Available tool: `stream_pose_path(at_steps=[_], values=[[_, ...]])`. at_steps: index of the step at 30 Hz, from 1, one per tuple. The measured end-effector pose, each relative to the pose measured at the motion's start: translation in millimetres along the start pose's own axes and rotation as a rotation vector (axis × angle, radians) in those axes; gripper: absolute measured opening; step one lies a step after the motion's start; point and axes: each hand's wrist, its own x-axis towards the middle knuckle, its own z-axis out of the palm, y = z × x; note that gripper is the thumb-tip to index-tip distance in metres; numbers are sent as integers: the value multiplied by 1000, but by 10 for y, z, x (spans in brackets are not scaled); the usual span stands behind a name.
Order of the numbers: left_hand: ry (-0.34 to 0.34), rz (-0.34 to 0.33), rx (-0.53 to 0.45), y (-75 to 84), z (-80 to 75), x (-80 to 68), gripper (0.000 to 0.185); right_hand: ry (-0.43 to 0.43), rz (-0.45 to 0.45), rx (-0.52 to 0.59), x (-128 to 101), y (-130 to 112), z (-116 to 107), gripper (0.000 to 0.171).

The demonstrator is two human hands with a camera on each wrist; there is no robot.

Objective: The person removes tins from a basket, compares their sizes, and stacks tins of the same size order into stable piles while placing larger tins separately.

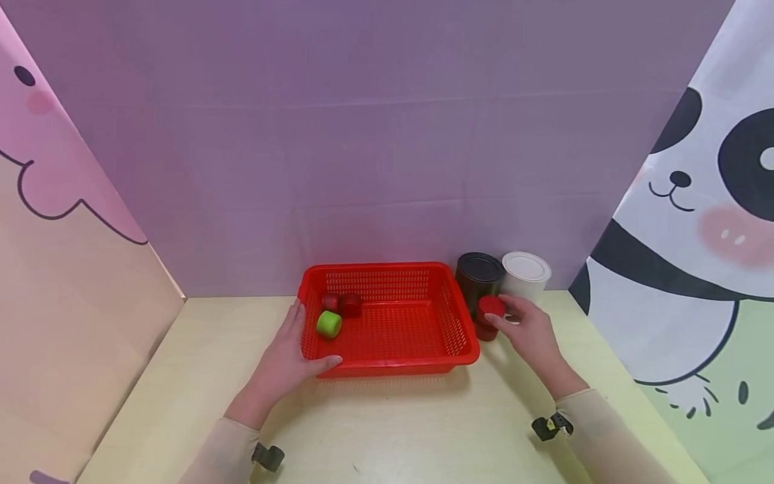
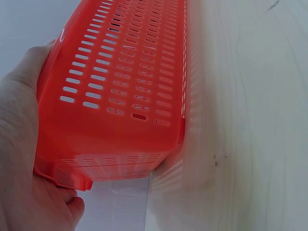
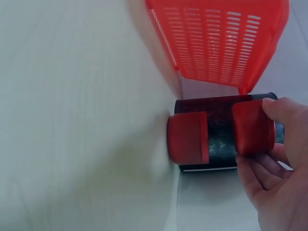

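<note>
My left hand (image 1: pixel 284 356) holds the near left corner of a red plastic basket (image 1: pixel 387 365). Its thumb lies over the front rim, and its fingers run along the left rim. Inside, at the left, lie a lime-green cylinder (image 1: pixel 329 325) and two dark red pieces, one a small ball (image 1: pixel 330 302), the other a short cylinder (image 1: pixel 351 305). Right of the basket, my right hand (image 1: pixel 532 333) pinches a small red cup-shaped piece (image 3: pixel 252 127) between thumb and fingers. Below it, with a gap between, a similar red piece (image 3: pixel 187 138) stands on the table.
A black canister (image 1: pixel 480 267) stands behind the red pieces, close to the basket's right side. Next to it is a white canister (image 1: pixel 527 267), partly behind my right hand. A purple cloth wall (image 1: pixel 375 168) rises behind the pale wooden table (image 1: pixel 387 430).
</note>
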Motion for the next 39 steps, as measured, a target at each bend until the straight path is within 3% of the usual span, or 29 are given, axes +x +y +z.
stream_pose_path(at_steps=[7,23,39], values=[[2,9,1,-11,0,6,141,-41,57,7,-7,29,0,64],[1,-5,-3,20,6,7,139,-30,52,9,-1,186,83,60],[9,-5,0,-2,6,3,139,-49,65,13,-2,195,115,63]])
